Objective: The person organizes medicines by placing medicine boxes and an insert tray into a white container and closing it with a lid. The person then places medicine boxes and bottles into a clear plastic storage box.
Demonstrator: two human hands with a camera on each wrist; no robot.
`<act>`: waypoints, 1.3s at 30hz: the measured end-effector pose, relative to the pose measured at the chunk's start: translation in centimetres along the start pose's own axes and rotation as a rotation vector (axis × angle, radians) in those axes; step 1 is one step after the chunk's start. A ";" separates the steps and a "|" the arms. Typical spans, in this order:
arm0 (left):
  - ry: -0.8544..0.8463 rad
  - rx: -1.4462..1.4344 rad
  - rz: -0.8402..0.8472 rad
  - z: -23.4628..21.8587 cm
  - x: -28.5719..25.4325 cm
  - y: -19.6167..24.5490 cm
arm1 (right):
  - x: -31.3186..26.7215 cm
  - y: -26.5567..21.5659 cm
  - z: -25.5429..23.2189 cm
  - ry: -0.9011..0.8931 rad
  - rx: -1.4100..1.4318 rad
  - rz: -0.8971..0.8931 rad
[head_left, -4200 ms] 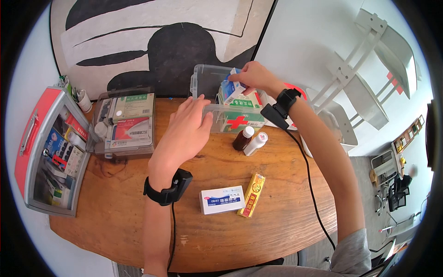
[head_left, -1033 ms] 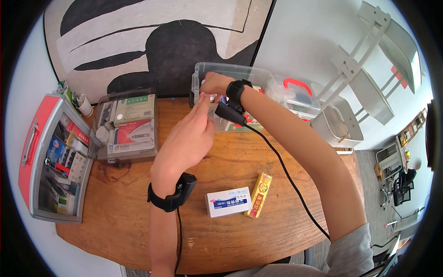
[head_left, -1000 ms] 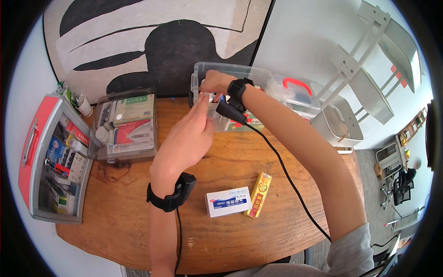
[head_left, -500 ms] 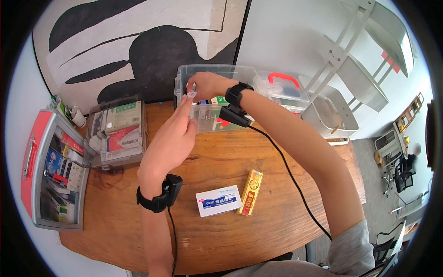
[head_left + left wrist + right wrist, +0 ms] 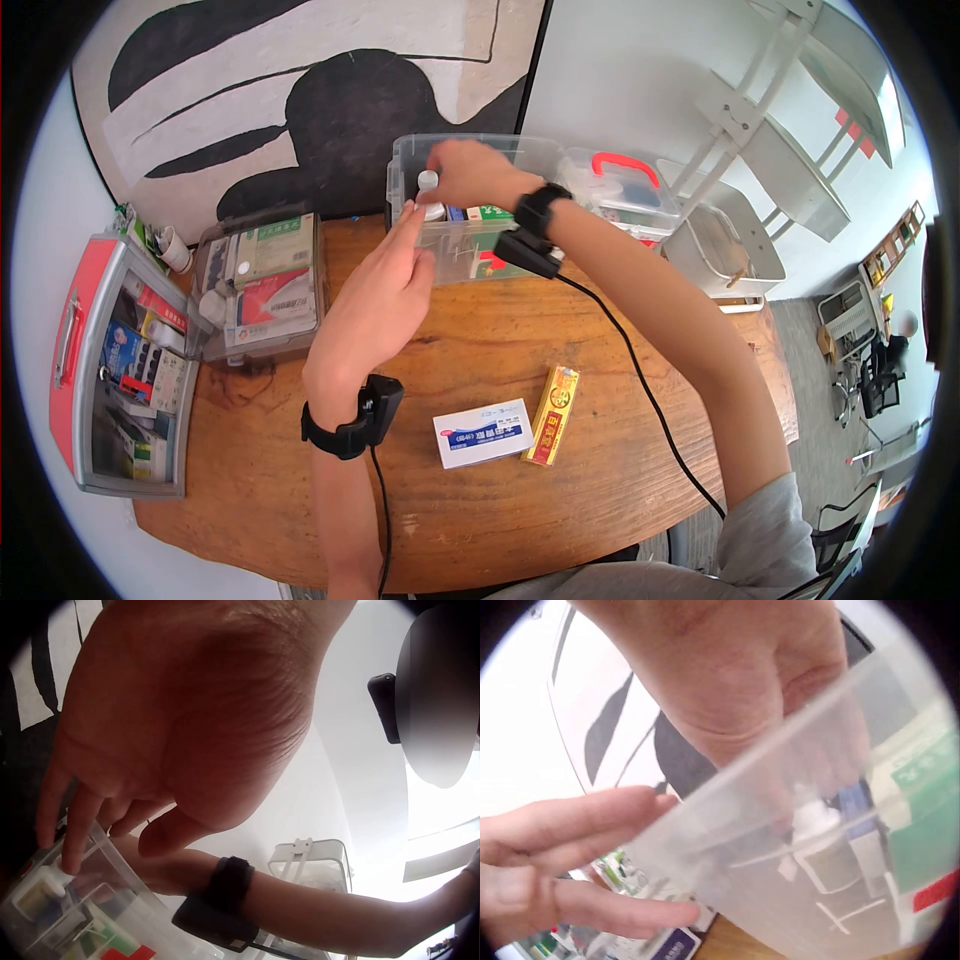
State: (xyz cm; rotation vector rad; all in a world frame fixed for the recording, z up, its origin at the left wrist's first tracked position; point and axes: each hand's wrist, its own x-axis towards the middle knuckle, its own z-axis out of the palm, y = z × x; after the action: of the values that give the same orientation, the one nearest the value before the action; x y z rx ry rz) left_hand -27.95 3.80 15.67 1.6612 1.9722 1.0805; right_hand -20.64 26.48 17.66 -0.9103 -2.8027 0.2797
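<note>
In the head view, my right hand point(image 5: 475, 178) reaches into the left end of a clear plastic box point(image 5: 448, 262). Thumb and fingers pinch a white-capped bottle point(image 5: 428, 180) near its top. Just below it shows another white cap point(image 5: 434, 212). Through the cloudy wall in the right wrist view, a bottle point(image 5: 826, 862) stands beside a blue-and-white carton point(image 5: 862, 840), under the right fingers. My left hand point(image 5: 368, 305) is stretched out with straight fingers at the box's front left rim; the left wrist view shows its palm point(image 5: 172, 727). A green carton point(image 5: 488, 214) lies in the box too.
On the table lie a white-and-blue carton point(image 5: 484, 434) and a narrow yellow carton point(image 5: 551, 415). Left stand a filled clear box point(image 5: 262, 340) and a red-and-grey medicine case point(image 5: 85, 350). A red-handled clear box point(image 5: 620, 195) and white basket point(image 5: 735, 255) stand right.
Two bottles that stood on the table have left it. My right hand has gone from a blue-and-white carton at the box's middle to its left end. The left hand stays at the rim.
</note>
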 end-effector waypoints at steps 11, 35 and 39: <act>0.094 0.054 0.112 0.6 -0.2 -1.2 | -25.3 -6.1 0.1 -0.026 0.154 -0.539; 0.020 -0.036 -0.061 -0.9 0.0 -0.1 | -7.1 4.6 -9.5 0.186 0.015 0.038; 0.007 -0.050 -0.072 -0.8 0.0 -0.1 | -3.7 7.0 -7.4 0.018 0.004 0.016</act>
State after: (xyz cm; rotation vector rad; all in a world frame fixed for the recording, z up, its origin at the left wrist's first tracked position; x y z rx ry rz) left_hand -28.56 3.50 16.15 1.5513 1.9765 1.1016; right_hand -12.12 30.77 22.74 -0.9296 -2.7786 0.2785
